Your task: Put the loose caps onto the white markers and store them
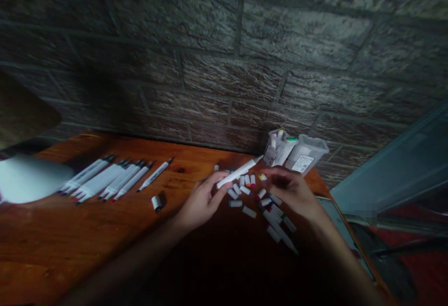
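Observation:
My left hand (206,198) is closed around a white marker (238,173), which points up and to the right with its bare tip showing. To the right, my right hand (292,189) has its fingers bent around a small white cap with a yellow end (262,177), close to the marker's tip. Below and between the hands lie several loose white marker caps (235,203) with coloured ends. An uncapped marker (280,229) rests among the caps under my right hand.
Several markers (101,180) lie side by side at the left, with a single one (155,174) apart and a lone cap (156,203) nearer. Clear plastic containers (308,152) stand by the brick wall (210,73). A phone (341,226) lies along the right edge; a white lamp (31,180) is left.

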Tool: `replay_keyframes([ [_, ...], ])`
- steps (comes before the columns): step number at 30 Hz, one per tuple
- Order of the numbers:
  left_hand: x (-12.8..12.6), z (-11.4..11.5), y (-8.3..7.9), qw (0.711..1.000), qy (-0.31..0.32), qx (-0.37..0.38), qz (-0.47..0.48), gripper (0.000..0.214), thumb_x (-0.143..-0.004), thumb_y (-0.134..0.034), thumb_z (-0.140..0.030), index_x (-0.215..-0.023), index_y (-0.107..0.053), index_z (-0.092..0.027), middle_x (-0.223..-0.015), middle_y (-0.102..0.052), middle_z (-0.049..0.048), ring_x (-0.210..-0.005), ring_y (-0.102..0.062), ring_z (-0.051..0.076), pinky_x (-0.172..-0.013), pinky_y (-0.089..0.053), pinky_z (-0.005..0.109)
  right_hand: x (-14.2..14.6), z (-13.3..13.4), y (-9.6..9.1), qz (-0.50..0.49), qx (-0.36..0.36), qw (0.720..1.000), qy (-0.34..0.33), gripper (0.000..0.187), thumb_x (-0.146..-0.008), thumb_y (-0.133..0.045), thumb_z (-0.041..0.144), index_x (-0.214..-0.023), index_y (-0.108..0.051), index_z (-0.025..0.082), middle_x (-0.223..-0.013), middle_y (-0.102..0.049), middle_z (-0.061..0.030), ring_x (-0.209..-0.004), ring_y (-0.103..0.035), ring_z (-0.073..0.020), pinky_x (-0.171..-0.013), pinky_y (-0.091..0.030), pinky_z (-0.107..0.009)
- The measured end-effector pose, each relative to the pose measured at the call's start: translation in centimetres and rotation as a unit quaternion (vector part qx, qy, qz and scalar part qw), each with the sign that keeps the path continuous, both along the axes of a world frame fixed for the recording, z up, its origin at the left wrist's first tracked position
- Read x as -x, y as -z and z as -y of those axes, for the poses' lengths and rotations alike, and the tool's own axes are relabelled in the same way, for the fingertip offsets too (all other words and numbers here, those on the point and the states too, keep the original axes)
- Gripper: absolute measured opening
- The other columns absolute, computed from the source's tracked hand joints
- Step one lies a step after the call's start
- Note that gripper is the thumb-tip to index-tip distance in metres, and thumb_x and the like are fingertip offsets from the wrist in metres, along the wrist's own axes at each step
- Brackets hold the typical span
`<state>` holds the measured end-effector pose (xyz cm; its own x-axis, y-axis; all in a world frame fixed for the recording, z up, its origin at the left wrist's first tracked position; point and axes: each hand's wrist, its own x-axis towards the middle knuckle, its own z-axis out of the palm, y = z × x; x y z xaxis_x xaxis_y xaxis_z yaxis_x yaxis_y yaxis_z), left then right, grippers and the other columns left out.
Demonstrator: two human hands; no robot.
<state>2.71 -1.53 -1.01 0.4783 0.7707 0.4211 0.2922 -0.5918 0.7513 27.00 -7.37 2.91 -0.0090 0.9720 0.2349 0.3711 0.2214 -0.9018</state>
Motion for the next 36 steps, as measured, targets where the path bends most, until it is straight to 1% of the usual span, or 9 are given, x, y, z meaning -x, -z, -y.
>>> replay_keyframes([
  [3, -0.1, -0.1, 0.0, 1.0, -0.008, -0.005, 0.008, 0.025, -0.096, -0.052, -0.034, -0.115, -0.059, -0.02, -0.102, -0.072, 0.0047, -0.082, -0.068, 0.016, -0.07, -0.051, 0.024, -0.9, -0.2, -0.1, -0.01, -0.019, 1.0, 0.017, 0.027, -0.079, -0.072, 0.035, -0.099, -0.068, 0.017, -0.083, -0.072, -0.0027, -0.067, -0.065, -0.0138, -0.063, -0.051, -0.028],
  [7, -0.1, -0.3, -0.2, 0.999, -0.023, -0.009, 0.024, 0.023, -0.095, -0.055, -0.033, -0.113, -0.061, -0.02, -0.102, -0.072, 0.0049, -0.085, -0.068, 0.017, -0.072, -0.052, 0.024, -1.1, -0.5, 0.8, 0.074, -0.001, 0.997, 0.033, 0.024, -0.079, -0.071, 0.031, -0.098, -0.067, 0.018, -0.088, -0.071, -0.0031, -0.066, -0.061, -0.012, -0.061, -0.047, -0.026],
  [13, 0.0, -0.5, 0.1, 0.999, -0.021, 0.0, 0.024, 0.023, -0.094, -0.058, -0.033, -0.112, -0.062, -0.02, -0.1, -0.072, 0.0036, -0.085, -0.068, 0.017, -0.074, -0.052, 0.024, 0.6, -0.4, 1.5, 0.176, 0.047, 0.98, -0.073, 0.009, -0.082, -0.066, 0.024, -0.09, -0.07, 0.021, -0.084, -0.072, 0.0003, -0.069, -0.061, -0.0124, -0.066, -0.047, -0.026],
  [16, 0.0, -0.6, 0.4, 0.999, -0.016, 0.016, 0.032, 0.024, -0.093, -0.058, -0.033, -0.113, -0.063, -0.021, -0.103, -0.072, 0.0035, -0.09, -0.068, 0.018, -0.076, -0.052, 0.025, 1.1, -0.2, 1.4, 0.203, 0.059, 0.974, -0.081, 0.011, -0.082, -0.067, 0.025, -0.092, -0.073, 0.023, -0.086, -0.073, 0.0002, -0.073, -0.062, -0.0139, -0.068, -0.047, -0.027],
  [19, -0.1, -0.8, 0.5, 0.997, -0.023, 0.028, 0.065, 0.023, -0.091, -0.061, -0.034, -0.109, -0.065, -0.021, -0.103, -0.072, 0.0039, -0.093, -0.068, 0.019, -0.08, -0.052, 0.026, 0.6, -0.3, 1.2, 0.188, 0.066, 0.978, -0.059, 0.018, -0.082, -0.068, 0.032, -0.097, -0.074, 0.023, -0.089, -0.075, -0.001, -0.07, -0.062, -0.0138, -0.064, -0.047, -0.027],
  [22, -0.2, -1.2, 0.3, 0.989, -0.029, 0.068, 0.131, 0.024, -0.088, -0.066, -0.036, -0.104, -0.066, -0.019, -0.099, -0.073, 0.0045, -0.092, -0.067, 0.019, -0.082, -0.05, 0.027, -1.0, -0.8, 1.5, 0.171, 0.037, 0.984, 0.025, 0.024, -0.086, -0.063, 0.039, -0.098, -0.074, 0.021, -0.084, -0.075, -0.0026, -0.063, -0.06, -0.0137, -0.058, -0.044, -0.026],
  [25, -0.2, -1.6, -0.1, 0.97, -0.032, 0.146, 0.193, 0.029, -0.085, -0.067, -0.039, -0.103, -0.065, -0.017, -0.092, -0.073, 0.005, -0.075, -0.063, 0.015, -0.067, -0.049, 0.024, -2.5, -1.3, 2.1, 0.19, -0.002, 0.974, 0.127, 0.025, -0.086, -0.06, 0.036, -0.095, -0.074, 0.018, -0.084, -0.075, -0.0054, -0.068, -0.063, -0.0167, -0.063, -0.046, -0.028],
  [28, -0.2, -1.8, -0.4, 0.945, -0.036, 0.215, 0.244, 0.034, -0.083, -0.068, -0.045, -0.099, -0.064, -0.015, -0.084, -0.071, 0.0044, -0.057, -0.052, 0.01, -0.051, -0.04, 0.021, -3.1, -1.6, 2.6, 0.212, 0.008, 0.962, 0.172, 0.023, -0.086, -0.058, 0.03, -0.095, -0.074, 0.017, -0.088, -0.076, -0.0075, -0.075, -0.067, -0.0196, -0.069, -0.049, -0.03],
  [36, -0.4, -1.9, -0.7, 0.913, -0.054, 0.26, 0.31, 0.033, -0.082, -0.068, -0.046, -0.078, -0.064, -0.013, -0.067, -0.059, 0.0002, -0.049, -0.045, 0.008, -0.044, -0.033, 0.02, -3.5, -1.2, 2.2, 0.253, 0.062, 0.961, 0.097, 0.017, -0.084, -0.06, 0.021, -0.091, -0.076, 0.019, -0.093, -0.077, -0.0056, -0.079, -0.069, -0.0186, -0.072, -0.052, -0.029],
])
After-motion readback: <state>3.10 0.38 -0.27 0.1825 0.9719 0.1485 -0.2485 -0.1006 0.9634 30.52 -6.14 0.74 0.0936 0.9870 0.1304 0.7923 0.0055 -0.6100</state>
